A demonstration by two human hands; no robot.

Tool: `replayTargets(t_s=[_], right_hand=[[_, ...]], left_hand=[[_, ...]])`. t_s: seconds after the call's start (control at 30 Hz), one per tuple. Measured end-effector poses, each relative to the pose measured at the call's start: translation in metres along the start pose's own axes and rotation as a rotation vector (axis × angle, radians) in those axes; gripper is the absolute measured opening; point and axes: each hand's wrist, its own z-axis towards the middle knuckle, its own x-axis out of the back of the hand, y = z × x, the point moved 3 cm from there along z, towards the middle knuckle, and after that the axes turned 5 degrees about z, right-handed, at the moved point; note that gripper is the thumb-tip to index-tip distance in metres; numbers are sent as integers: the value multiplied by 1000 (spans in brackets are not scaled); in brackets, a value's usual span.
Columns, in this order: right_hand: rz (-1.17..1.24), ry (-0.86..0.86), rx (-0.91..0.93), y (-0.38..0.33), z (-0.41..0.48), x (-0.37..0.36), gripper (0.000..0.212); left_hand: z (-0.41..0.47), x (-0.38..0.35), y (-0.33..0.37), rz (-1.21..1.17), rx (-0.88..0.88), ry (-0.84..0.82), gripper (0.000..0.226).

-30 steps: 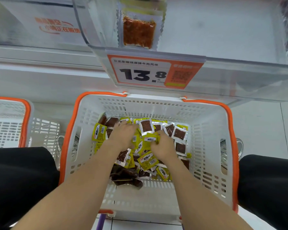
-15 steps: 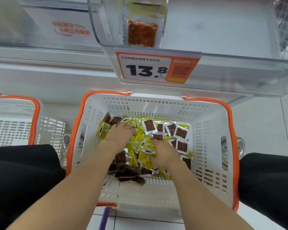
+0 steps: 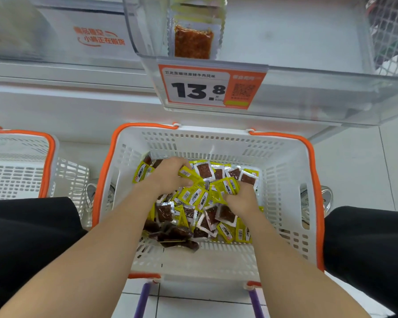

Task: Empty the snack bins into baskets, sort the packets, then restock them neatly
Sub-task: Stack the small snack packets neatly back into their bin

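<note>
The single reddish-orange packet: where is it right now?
In the head view it stands upright top centre, inside the clear bin, directly above the 13.8 price tag and beyond the basket both hands are working in.

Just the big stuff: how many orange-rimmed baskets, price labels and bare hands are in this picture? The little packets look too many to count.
White plastic baskets with orange rims: 2 (middle, left)
Orange and white price labels: 1
Bare hands: 2 (left hand, right hand)
Total: 5
The yellow and brown snack packets overlap in a heap, so they cannot be counted.
</note>
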Motion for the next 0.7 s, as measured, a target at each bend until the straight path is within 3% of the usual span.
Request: replayTargets(t_s=[0.07, 0.17, 0.27, 0.4, 0.53, 0.7], right_hand=[[-48, -58, -37, 4, 0, 0, 13], [-240, -182, 48, -2, -3, -11, 27], [-344, -180, 172, -12, -10, -22, 34], [-369, -172, 160, -8, -11, -30, 54], [-354, -181, 150, -12, -9, -37, 58], [-249, -213, 115, -17, -7, -38, 58]], left_hand=[[4, -11, 8, -38, -8, -53, 49], [7, -45, 6, 153, -9, -112, 40], [3, -71, 2, 272, -40, -72, 45], [1, -80, 3, 369, -53, 22, 47], [-3, -71, -2, 210, -3, 28, 47], [-12, -43, -19, -78, 137, 25, 63]])
